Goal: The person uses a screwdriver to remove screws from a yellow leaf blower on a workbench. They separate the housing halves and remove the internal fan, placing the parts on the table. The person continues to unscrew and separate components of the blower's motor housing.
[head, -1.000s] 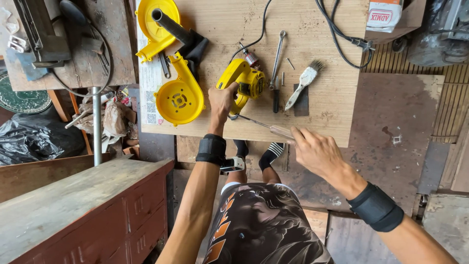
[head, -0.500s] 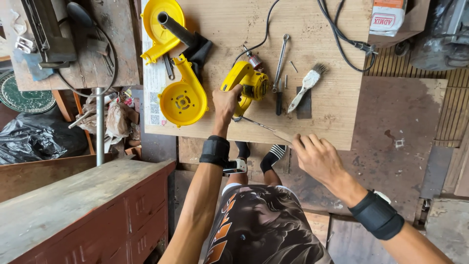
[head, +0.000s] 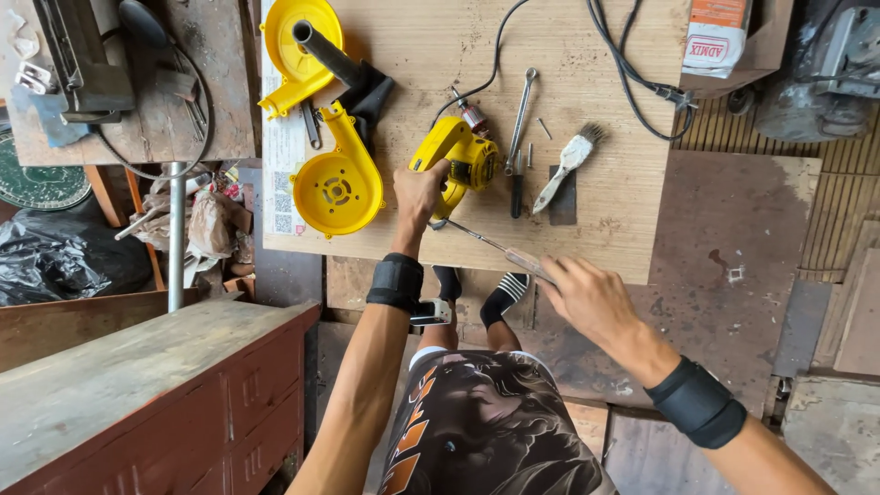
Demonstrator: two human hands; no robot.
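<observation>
1. Now the left hand [head: 419,191] is closed around the handle of the yellow motor body [head: 456,165], which lies on the plywood worktop [head: 605,211] near its front edge.
2. Meanwhile the right hand [head: 587,295] has its fingers [head: 550,270] pinched on the handle of a screwdriver [head: 500,247], just off the front edge of the worktop.
3. Its thin shaft slants up and left, and the tip meets the underside of the motor body just beside the left hand.
4. Left of the motor body lies a round yellow blower housing [head: 336,183], open side up; inside it only a ribbed hub with small holes shows.
5. Behind that lies a second yellow housing half [head: 295,46], with a black nozzle tube [head: 341,66] laid across it.
6. Right of the motor body lie a slim wrench [head: 520,115] and a dark-handled tool [head: 517,188], close together and roughly in line.
7. A paintbrush [head: 568,165] lies a little further right, beside a dark flat patch on the wood.
8. A black cable [head: 632,69] loops across the far right of the worktop.
9. At the far right corner an open cardboard box [head: 765,55] holds an orange-and-white packet [head: 720,37].
10. Both wrists wear black bands.
</observation>
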